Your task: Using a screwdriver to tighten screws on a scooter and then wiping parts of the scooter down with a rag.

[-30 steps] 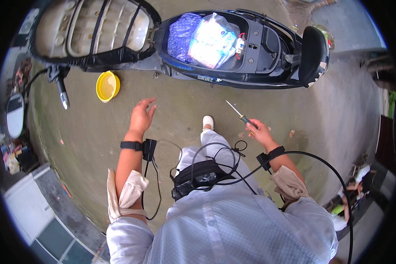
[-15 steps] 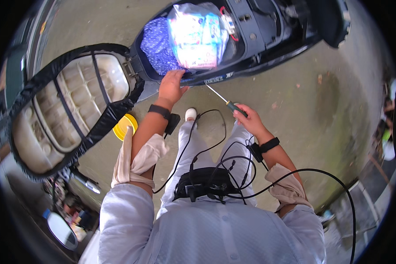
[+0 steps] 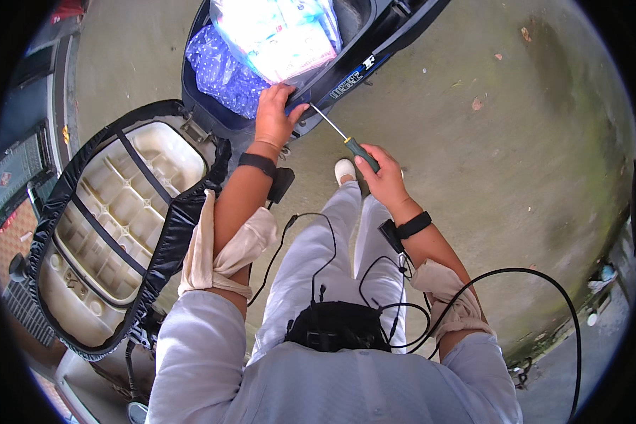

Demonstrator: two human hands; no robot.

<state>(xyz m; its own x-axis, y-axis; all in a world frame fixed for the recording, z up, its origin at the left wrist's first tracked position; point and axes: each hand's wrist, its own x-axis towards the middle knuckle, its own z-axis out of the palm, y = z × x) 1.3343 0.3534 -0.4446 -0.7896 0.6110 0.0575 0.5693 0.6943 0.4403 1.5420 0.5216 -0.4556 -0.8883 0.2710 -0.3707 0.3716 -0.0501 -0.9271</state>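
Observation:
My right hand [image 3: 384, 173] is closed round the dark green handle of a screwdriver [image 3: 352, 145]. Its thin metal shaft slants up and left, the tip at the lower side of a dark scooter body [image 3: 332, 90]. Near that tip, my left hand [image 3: 274, 116] grips the rim of the scooter's under-seat compartment, fingers over the edge and thumb on the outside. Inside the compartment lie a purple-blue dotted cloth or bag [image 3: 226, 74] and a clear plastic bag of bright packages [image 3: 279, 35]. What the tip touches is too small to tell.
The raised scooter seat [image 3: 124, 205] shows its pale underside on the left, with a black cover round its edge. Black cables [image 3: 523, 270] loop around my waist pouch [image 3: 336, 325] and arms. Concrete ground [image 3: 487, 177] spreads to the right; a building wall stands far left.
My view has shifted, so the scooter sits higher and further left. The screwdriver tip has come closer to my left thumb. Both hands keep their holds.

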